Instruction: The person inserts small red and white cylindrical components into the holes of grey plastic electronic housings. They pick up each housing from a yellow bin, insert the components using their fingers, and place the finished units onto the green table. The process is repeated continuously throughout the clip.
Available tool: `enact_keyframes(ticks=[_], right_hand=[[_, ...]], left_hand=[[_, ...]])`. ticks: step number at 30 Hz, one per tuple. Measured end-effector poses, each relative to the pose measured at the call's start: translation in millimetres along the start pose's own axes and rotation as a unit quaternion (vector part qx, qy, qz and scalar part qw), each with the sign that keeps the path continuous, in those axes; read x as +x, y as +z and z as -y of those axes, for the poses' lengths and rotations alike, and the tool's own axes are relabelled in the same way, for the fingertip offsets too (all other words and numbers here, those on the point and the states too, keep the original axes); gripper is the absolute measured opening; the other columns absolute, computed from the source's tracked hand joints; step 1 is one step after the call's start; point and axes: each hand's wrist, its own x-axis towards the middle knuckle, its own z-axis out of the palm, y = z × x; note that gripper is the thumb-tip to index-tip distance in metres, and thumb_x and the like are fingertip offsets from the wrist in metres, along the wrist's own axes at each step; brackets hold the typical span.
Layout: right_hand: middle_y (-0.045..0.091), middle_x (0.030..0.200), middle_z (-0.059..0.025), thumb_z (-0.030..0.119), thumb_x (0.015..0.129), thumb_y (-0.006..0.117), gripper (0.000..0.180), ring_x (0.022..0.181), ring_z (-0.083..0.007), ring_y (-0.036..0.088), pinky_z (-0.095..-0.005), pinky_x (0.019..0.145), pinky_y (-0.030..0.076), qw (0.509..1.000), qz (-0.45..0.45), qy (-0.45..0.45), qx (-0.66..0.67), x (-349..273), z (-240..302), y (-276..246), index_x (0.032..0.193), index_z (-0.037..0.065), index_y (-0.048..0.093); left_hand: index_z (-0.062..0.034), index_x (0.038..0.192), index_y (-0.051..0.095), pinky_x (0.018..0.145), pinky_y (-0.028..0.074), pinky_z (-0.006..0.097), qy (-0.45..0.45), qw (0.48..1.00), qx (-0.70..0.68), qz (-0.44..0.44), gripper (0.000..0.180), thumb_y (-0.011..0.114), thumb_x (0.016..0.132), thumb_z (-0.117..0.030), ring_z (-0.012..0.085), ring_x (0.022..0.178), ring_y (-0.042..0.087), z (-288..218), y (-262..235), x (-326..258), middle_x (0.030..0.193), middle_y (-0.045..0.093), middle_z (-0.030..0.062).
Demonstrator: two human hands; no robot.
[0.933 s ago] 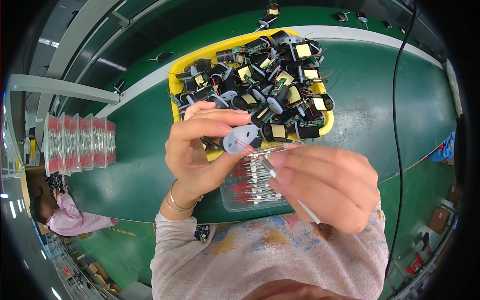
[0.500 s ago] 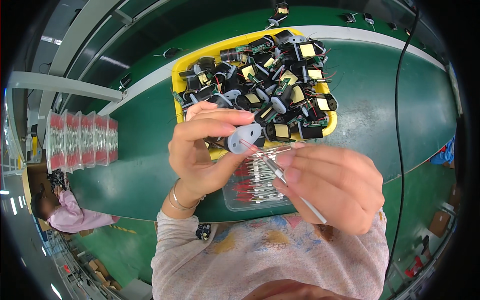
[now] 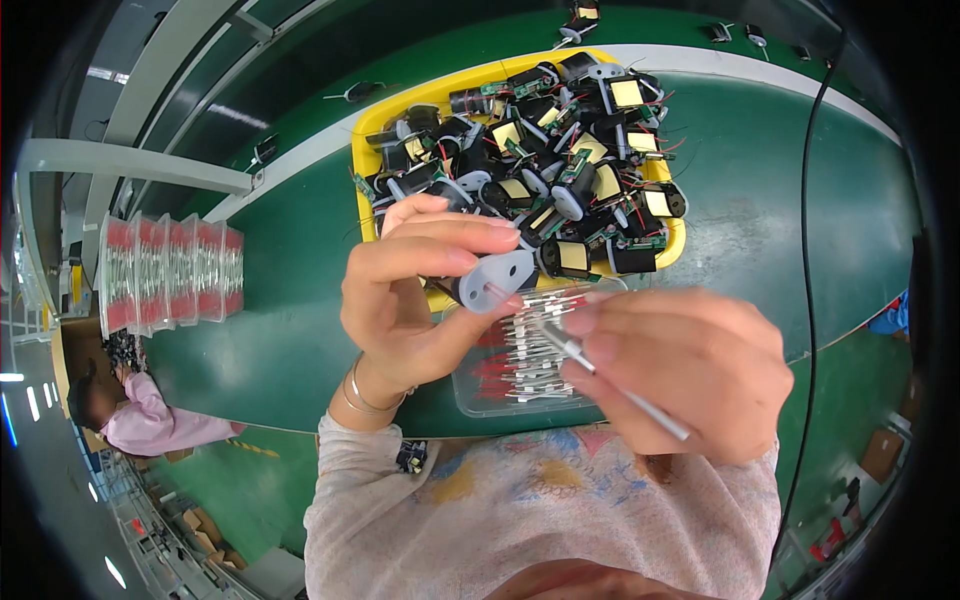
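**Flanged unit in L hand, slim stick in R hand, thin wires between = weak spot**

Risk 1st: red wires point(image 3: 498, 293) come off the pale flange point(image 3: 507, 268) twd the stick point(image 3: 640, 403); they look thin, so too hard a pull by R hand point(image 3: 690, 370) could strain or break them. Hole edge could also nick the insul. if wires drag sideways. Stick is only in a fingertip pinch, so it could roll or slip, esp. w/ a loose grip. Flanged unit point(image 3: 482, 287) could twist in L hand point(image 3: 400, 290) if pushed off-centre. Loose wire could also snag on leads in clear tray point(image 3: 468, 406), approx 5 o'clock of the flange.

Orientation: flange long axis approx 2–8 o'clock, bigger dark hole at 2 end, face angled twd R hand. Stick long axis approx 10–4 o'clock, near end twd flange, tail out at 4.

Loc: unit at approx pic ctr, held up, bin point(image 3: 358, 150) (yellow) at 12 o'clock of it.

Hands: L half-curled, thumb at flange's 5 o'clock side, fingers over the top, firm on unit. R closed in a pinch on stick, blurred; can't tell if it grips the wires too, or if wires join the stick.
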Motion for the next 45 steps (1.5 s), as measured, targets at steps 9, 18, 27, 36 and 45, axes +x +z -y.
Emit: enact_keyframes(ticks=[9,18,27,36,45], right_hand=[[0.062,0.077,-0.0151,-0.009,0.055,0.073,0.036,0.068,-0.0273,0.064,-0.0320,0.058,0.054,0.999,0.008,0.037,-0.018,3.6,5.6,-3.7,0.085,-0.004,0.053],[0.062,0.075,-0.0147,-0.007,0.055,0.073,0.034,0.066,-0.0264,0.064,-0.0319,0.057,0.055,0.999,-0.011,0.033,-0.006,1.0,2.0,-0.2,0.084,-0.004,0.054],[0.062,0.076,-0.0155,-0.004,0.057,0.073,0.032,0.066,-0.0252,0.064,-0.0306,0.056,0.054,0.999,-0.011,-0.007,-0.041,-2.1,1.0,2.9,0.084,-0.004,0.055],[0.062,0.075,-0.0155,-0.002,0.056,0.074,0.032,0.064,-0.0253,0.063,-0.0312,0.057,0.055,0.997,-0.037,-0.032,-0.053,-1.8,3.7,8.3,0.083,-0.004,0.055],[0.062,0.072,-0.0147,-0.009,0.054,0.072,0.031,0.066,-0.0273,0.064,-0.0324,0.056,0.054,0.999,0.023,0.009,0.040,5.1,-8.1,-8.9,0.081,-0.005,0.056]], left_hand=[[-0.0074,0.096,0.043,0.089,0.031,0.038,-0.001,1.000,-0.019,0.002,0.044,0.074,0.064,-0.002,0.0231,0.090,0.061,2.6,-1.8,0.4,0.092,0.064,0.0150],[-0.0074,0.096,0.044,0.089,0.032,0.038,0.003,1.000,-0.019,-0.007,0.045,0.075,0.064,-0.005,0.0232,0.090,0.061,5.0,-0.9,-0.4,0.092,0.064,0.0150],[-0.0072,0.096,0.044,0.089,0.032,0.038,0.000,1.000,-0.006,-0.006,0.045,0.075,0.064,-0.004,0.0234,0.090,0.061,3.3,-2.0,-0.9,0.092,0.064,0.0149],[-0.0068,0.096,0.044,0.086,0.033,0.036,0.000,1.000,-0.009,-0.005,0.045,0.074,0.063,-0.002,0.0224,0.089,0.061,2.7,-2.7,0.4,0.092,0.064,0.0146],[-0.0072,0.095,0.045,0.086,0.033,0.036,0.000,1.000,-0.006,0.002,0.044,0.073,0.063,0.000,0.0211,0.088,0.061,-0.6,-1.4,1.9,0.092,0.064,0.0145]])
